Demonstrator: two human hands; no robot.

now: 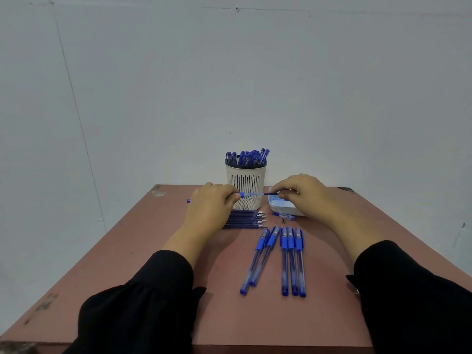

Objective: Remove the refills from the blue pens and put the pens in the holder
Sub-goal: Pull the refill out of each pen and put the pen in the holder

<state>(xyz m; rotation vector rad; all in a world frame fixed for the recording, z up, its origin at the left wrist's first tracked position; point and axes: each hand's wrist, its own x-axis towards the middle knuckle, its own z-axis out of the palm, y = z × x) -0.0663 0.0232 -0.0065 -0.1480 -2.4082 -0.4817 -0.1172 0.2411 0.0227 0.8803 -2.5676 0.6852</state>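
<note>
My left hand (pixel 212 208) grips the barrel of a blue pen (pixel 244 194), whose end pokes out at the left past my knuckles. My right hand (pixel 301 194) pinches the thin dark refill (pixel 268 194) that sticks out of that barrel. Both hands hover in front of the white slotted holder (pixel 246 185), which is full of several blue pens. Several loose refills (pixel 245 219) lie in a row under my left hand. Several capped blue pens (pixel 291 259) lie side by side on the table nearer to me.
A shallow white tray (pixel 281 206) stands right of the holder, partly under my right hand. A pen cap (pixel 284 216) and a tiny dark part lie in front of it. The reddish table (pixel 127 251) ends at a pale wall behind the holder.
</note>
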